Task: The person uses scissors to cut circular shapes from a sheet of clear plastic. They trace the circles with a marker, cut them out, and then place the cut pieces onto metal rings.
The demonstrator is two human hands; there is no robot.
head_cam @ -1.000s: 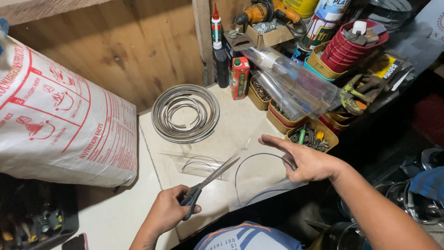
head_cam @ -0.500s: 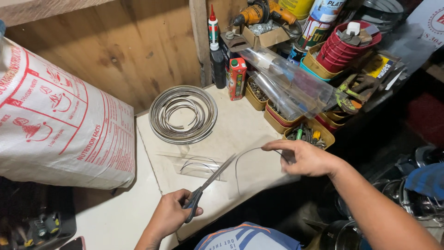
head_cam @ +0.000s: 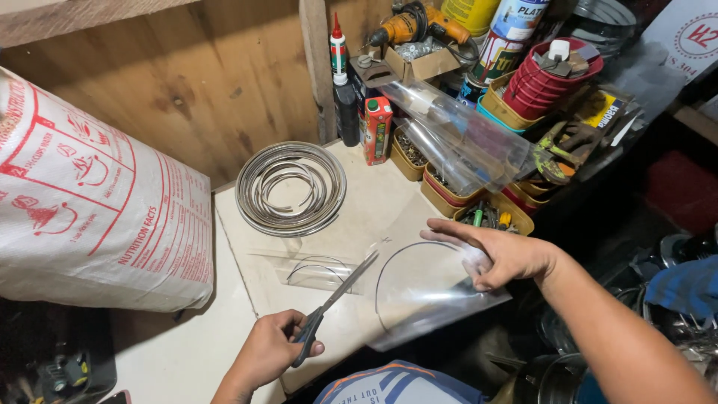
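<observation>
My left hand is low in the frame, a little left of the middle, and it is closed around the handles of a pair of scissors. The blades are slightly apart and point up and to the right, with their tips near the edge of a clear plastic sheet. This sheet lies at the lower right part of the pale table, and one side of it goes over the table's edge. A dark curved line is drawn on it.

My right hand is at the middle right of the frame. The fingers are spread and it presses on the right part of the sheet; the thumb seems to be under the edge, but I cannot tell this for sure.

A smaller clear plastic piece lies flat on the table just left of the scissors' tips. Above it, in the upper middle of the frame, a coil of silver wire rests on the table. A big white sack with red print fills the left side. In the upper right there are stacked tubs, a small red carton, a dark glue bottle and a drill.
</observation>
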